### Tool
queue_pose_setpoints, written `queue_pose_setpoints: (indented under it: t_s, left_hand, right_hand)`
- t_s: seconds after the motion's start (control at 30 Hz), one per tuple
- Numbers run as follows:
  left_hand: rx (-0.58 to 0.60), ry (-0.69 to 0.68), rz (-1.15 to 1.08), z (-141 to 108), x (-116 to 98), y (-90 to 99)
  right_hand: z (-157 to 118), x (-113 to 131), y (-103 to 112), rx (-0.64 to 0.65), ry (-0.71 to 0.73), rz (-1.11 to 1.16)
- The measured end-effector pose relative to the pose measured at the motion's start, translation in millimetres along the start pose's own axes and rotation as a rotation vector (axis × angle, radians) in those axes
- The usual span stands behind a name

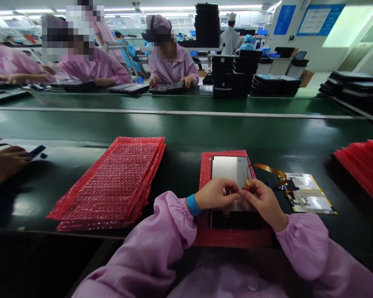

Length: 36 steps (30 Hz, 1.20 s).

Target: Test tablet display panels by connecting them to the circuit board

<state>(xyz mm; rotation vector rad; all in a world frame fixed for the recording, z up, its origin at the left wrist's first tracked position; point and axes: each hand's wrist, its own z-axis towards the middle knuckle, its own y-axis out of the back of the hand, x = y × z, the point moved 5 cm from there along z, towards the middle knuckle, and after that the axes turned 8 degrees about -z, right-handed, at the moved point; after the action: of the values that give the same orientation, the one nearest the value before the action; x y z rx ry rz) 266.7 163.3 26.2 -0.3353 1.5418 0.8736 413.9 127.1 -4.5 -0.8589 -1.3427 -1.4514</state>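
Observation:
A flat display panel, silvery on its upper part and black along its near end, lies on a red bubble-wrap sleeve in front of me. Over the panel my left hand, with a blue band at the wrist, is closed with thumb and fingertips pinched together. My right hand meets it there, pinching the end of an orange flex cable. This cable arches right to a circuit board with silvery shields lying beside the panel. What the left fingertips pinch is too small to make out.
Red bubble-wrap sleeves are stacked to my left, and another red pile stands at far right. A neighbour's hand holds a dark blue tool at left. Across the green line, co-workers sit near stacked black trays.

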Motion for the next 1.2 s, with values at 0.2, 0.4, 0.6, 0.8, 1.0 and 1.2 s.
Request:
queue_pose_setpoints:
  t_s: [0.2,0.4,0.6,0.8,1.0,1.2]
  left_hand:
    - [-0.049,-0.015,0.013,-0.8,-2.8,1.1]
    - [-0.101,-0.021,0.029,2.0,1.3,0.8]
    - [-0.230,0.006,0.161,-14.7,-13.8,5.9]
    - [-0.446,-0.096,0.751,-85.8,-14.5,-26.8]
    - [-0.427,-0.117,0.820,-112.8,4.3,-48.2]
    - [-0.416,-0.012,0.606,-108.3,10.1,-40.0]
  right_hand:
    - [-1.1,1.7,2.4,-0.061,0.020,-0.010]
    - [0.0,1.5,1.3,-0.067,0.037,-0.001]
    - [1.6,0.7,5.4,-0.122,0.043,0.017]
    - [4.1,-3.1,6.9,-0.194,0.012,0.009]
    - [2.6,3.5,1.9,-0.144,0.015,-0.061]
    - [0.2,3.4,-8.4,-0.005,0.024,-0.102]
